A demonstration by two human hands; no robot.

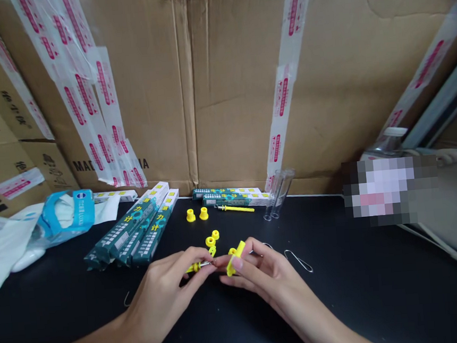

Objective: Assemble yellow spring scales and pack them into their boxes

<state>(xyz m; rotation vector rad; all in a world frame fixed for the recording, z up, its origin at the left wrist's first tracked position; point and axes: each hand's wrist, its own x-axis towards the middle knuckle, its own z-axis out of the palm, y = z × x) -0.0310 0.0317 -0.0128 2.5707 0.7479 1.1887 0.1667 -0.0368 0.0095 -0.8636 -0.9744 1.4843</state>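
Observation:
My left hand [164, 289] pinches a yellow rod piece [197, 267] with a metal part at its right end. Close beside it, my right hand [263, 275] grips a yellow plastic cap [236, 259] between thumb and fingers. One of its fingertips meets the metal end by my left fingertips. Small yellow rings [210, 241] lie just beyond the hands. Two yellow caps [191, 215] stand farther back. A yellow rod with a hook [237, 209] lies to their right. Bent metal wire [299, 261] rests right of my right hand.
Green and white boxes [137, 227] are stacked at the left, beside a blue and white plastic packet [66, 217]. More boxes [231, 197] lie at the back, near clear tubes [279, 195]. A large cardboard box [231, 112] walls the black table [343, 289].

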